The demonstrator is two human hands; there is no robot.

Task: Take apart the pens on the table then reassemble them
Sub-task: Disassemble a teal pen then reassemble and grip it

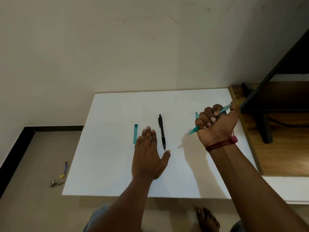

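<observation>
My right hand (215, 126) is raised above the right side of the white table (108, 173), fingers curled round a teal pen (194, 130) whose tip points down-left; a second teal piece (196, 114) sticks up behind the knuckles. My left hand (148, 156) lies flat on the table with straight fingers. It sits between a teal pen cap (135, 133) on its left and a black pen (162, 131) on its right, holding neither.
A wooden bench with a dark metal frame (267, 101) stands right beside the table. Small bits of litter (61, 174) lie on the floor at the left. My bare foot (207, 218) is under the table's near edge. A wall stands behind.
</observation>
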